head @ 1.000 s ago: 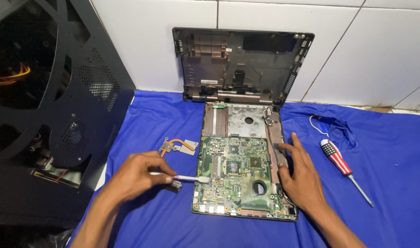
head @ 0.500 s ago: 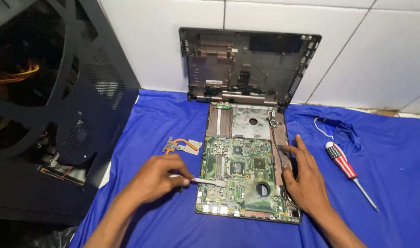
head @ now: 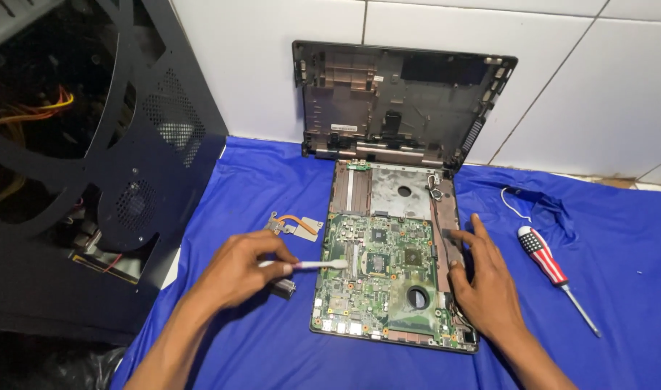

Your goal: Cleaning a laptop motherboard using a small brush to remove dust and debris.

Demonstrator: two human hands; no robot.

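My left hand [head: 236, 271] pinches a thin white cotton swab [head: 312, 265], its tip touching the left edge of the green rectangular motherboard [head: 377, 282] on the blue cloth [head: 258, 180]. My right hand [head: 486, 289], fingers spread and grasping nothing, presses the board's right edge, with a red-handled screwdriver [head: 551, 267] near.
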